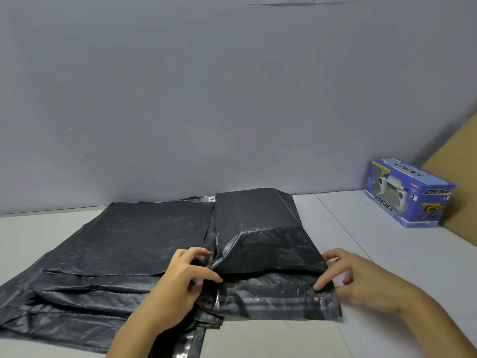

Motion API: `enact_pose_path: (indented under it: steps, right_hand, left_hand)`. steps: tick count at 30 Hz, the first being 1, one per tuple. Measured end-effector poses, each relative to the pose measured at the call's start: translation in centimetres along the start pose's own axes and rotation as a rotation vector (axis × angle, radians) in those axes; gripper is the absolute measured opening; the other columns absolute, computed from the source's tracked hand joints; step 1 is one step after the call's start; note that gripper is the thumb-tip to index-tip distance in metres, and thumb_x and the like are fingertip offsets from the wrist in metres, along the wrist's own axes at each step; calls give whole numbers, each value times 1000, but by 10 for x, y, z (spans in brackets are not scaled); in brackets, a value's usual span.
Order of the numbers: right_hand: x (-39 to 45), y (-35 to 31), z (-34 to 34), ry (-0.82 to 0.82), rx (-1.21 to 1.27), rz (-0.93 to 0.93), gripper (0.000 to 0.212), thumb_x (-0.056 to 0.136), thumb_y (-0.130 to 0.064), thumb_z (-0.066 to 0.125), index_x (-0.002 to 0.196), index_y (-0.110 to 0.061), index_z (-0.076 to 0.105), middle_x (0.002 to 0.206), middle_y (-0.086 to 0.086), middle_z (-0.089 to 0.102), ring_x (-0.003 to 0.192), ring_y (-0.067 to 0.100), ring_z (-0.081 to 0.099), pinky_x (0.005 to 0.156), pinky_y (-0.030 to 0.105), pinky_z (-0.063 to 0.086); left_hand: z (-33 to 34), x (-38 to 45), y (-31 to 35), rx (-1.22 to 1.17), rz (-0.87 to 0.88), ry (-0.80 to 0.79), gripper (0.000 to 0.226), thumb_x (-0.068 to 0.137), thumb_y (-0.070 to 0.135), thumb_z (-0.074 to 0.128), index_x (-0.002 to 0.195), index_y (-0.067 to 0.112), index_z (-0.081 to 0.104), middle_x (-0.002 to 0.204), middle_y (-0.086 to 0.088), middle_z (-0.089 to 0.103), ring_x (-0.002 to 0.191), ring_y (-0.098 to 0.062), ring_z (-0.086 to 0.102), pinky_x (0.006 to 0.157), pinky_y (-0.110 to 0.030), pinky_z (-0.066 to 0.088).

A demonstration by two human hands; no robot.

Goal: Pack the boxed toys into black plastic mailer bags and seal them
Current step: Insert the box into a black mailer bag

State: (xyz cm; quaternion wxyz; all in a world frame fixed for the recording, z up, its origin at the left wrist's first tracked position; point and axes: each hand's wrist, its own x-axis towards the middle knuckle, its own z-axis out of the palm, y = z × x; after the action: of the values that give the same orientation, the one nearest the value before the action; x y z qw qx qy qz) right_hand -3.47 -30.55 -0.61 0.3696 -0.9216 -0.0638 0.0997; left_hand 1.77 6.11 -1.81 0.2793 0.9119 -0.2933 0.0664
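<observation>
We see a filled black bag [260,228] lying on the white surface [387,254], bulging around a box-shaped load, its open flap [278,303] toward us. Our left hand [180,275] pinches the bag's left edge near the mouth, fingers curled on the plastic. Our right hand [361,277] pinches the right edge likewise. The bag overlaps a spread pile of flat bags [108,259] to its left. A blue toy box [409,193] marked "DOG" stands well apart at the far right, beside a cardboard sheet [456,182] near the grey wall [206,86].
</observation>
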Motion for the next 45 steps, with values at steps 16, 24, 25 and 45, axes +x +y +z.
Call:
enact_pose_path:
  steps: [16,24,25,45]
  right_hand:
    - [6,-9,0,410,544,-213,14,83,-1,71,81,-11,80,108,-5,71,109,16,66,99,34,50]
    - [0,-13,1,290,634,-214,31,67,-16,80,97,-20,80,116,-7,72,111,11,67,80,29,59]
    - [0,-12,1,281,650,-218,28,67,-15,80,95,-17,80,120,-9,70,116,11,64,83,32,57]
    - [12,-6,0,338,924,-199,35,87,-22,58,90,10,45,99,17,73,97,29,67,77,29,59]
  left_hand:
    - [5,7,25,-660,-114,375,32,83,-4,73,80,28,77,121,12,69,89,-15,71,73,-22,56]
    - [8,7,22,-693,-56,242,56,78,4,81,120,38,65,133,12,59,117,-13,61,86,-27,56]
    - [8,7,22,-665,-40,228,56,79,5,80,119,41,67,136,17,56,120,-13,59,87,-27,55]
    - [19,9,33,-502,-11,255,16,91,24,60,84,30,73,90,14,68,82,-7,61,68,-27,45]
